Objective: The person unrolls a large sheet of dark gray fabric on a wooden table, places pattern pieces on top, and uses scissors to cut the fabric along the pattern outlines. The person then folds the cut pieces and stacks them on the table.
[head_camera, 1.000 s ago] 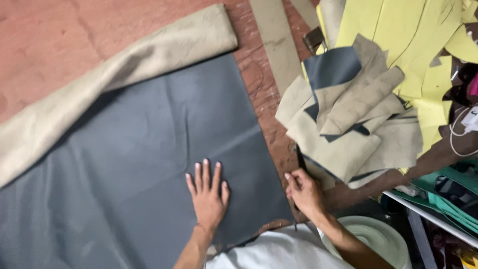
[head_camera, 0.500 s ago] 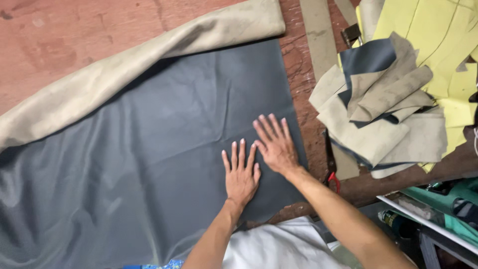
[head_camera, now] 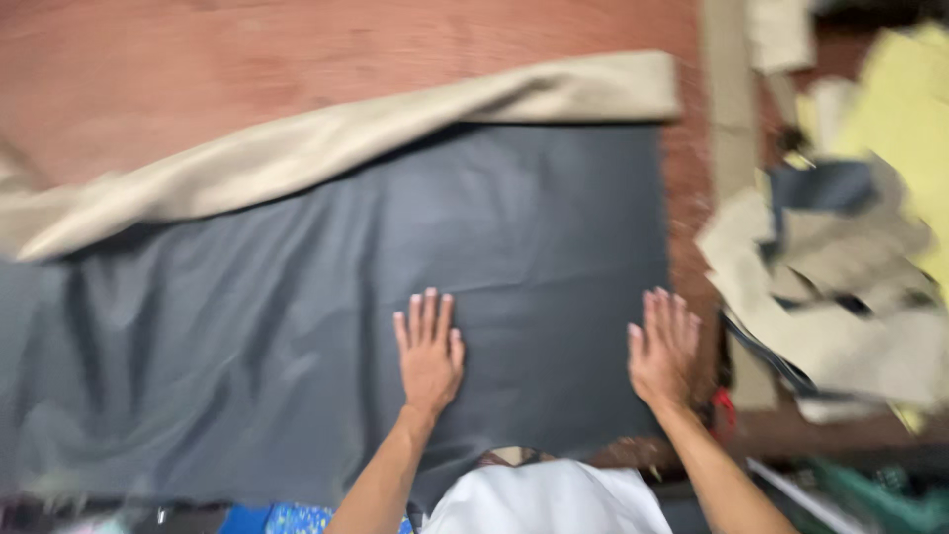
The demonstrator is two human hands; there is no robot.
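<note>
Both hands lie flat w/ fingers spread, gripping nothing. Left hand presses the middle of 1 big dark grey sheet, smooth and a bit wrinkly, spread on a reddish wood table. Right hand rests on the sheet's right edge. Above the hands, 1 soft tan cloth roll lies along the sheet's top. Right of the right hand sits a messy pile of tan & grey scraps, too blurry to count.

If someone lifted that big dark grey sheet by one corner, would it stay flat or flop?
The dark grey sheet would probably flop: it shows soft ripples, and its beige folded-back edge curls over. Both flat hands, left hand and right hand, press it down, suggesting it shifts easily.
</note>
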